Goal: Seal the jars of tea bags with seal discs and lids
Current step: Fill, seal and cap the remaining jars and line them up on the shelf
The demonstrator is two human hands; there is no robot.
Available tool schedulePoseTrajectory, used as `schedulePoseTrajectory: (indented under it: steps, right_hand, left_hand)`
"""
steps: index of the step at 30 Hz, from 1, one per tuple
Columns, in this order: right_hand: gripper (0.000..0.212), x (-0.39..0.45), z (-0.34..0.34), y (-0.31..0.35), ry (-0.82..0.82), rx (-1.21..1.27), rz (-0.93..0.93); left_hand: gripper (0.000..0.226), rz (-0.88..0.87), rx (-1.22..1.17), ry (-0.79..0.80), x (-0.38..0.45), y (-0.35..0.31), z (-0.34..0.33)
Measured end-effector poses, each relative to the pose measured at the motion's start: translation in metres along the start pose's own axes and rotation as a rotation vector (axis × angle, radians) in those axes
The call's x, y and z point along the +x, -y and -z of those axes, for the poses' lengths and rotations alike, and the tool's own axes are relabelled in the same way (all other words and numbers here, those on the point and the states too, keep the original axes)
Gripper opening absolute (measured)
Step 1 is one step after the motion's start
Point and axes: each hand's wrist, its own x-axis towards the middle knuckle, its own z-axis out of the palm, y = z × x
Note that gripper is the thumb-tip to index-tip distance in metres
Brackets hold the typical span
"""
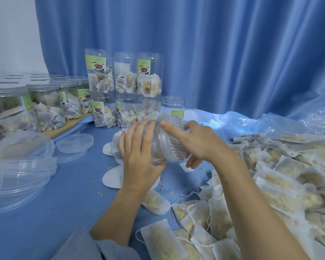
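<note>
While the left hand (pixel 139 156) wraps its fingers round the body of a clear jar (pixel 156 154) tipped on its side above the blue cloth (pixel 64 194), the right hand (pixel 199 145) grips the lid (pixel 174 141) at the jar's mouth, thumb on top and fingers curled beneath. Printed seal disc visible through the lid's face. Tea bags dimly seen inside the jar.

Stock behind the hands: open jars (pixel 128 91) of tea bags, stacked two high, three across, labels green and yellow; one further open jar (pixel 173 107) just right of the stack.

Far left, on a wooden board (pixel 68 126): closed jars (pixel 45 107) in a row, filled, lids on.

Left foreground: spare lids (pixel 23 177), clear, heaped; one lid (pixel 74 143) lying apart, rim up.

Under and beside the left hand: white discs (pixel 113 177), loose on the cloth.

Right and lower right: loose tea bags (pixel 270 184), a large pile, strings trailing, on clear plastic sheet (pixel 298 121).

Backdrop: blue curtain (pixel 214 53).
</note>
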Motion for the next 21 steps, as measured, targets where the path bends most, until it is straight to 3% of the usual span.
schedulePoseTrajectory:
  steps: [3, 6, 8, 12, 15, 17, 21]
  right_hand:
    - [0.113, 0.005, -0.002, -0.004, 0.025, -0.004, 0.079]
    - [0.109, 0.002, -0.001, -0.002, 0.141, 0.093, 0.318]
    - [0.097, 0.002, -0.001, -0.003, 0.053, -0.004, 0.391]
    - [0.089, 0.005, -0.014, -0.002, -0.166, -0.065, 0.268]
    - [0.103, 0.005, -0.013, 0.000, -0.094, 0.158, 0.255]
    - [0.112, 0.003, -0.009, 0.003, -0.042, 0.366, 0.299]
    - [0.077, -0.002, -0.014, 0.016, -0.052, 0.642, 0.424]
  left_hand:
    - [0.083, 0.041, -0.009, -0.004, 0.001, 0.000, -0.001]
    - [0.090, 0.118, -0.081, -0.042, 0.000, -0.001, -0.002]
    - [0.095, 0.148, -0.106, -0.049, 0.000, -0.003, -0.002]
    - [0.095, 0.124, -0.050, -0.061, 0.001, -0.008, -0.001]
    - [0.098, 0.181, -0.031, -0.040, 0.010, -0.015, 0.003]
    - [0.103, 0.346, -0.138, -0.017, 0.023, -0.022, 0.010]
    - [0.100, 0.652, -0.499, 0.053, 0.052, -0.036, 0.038]
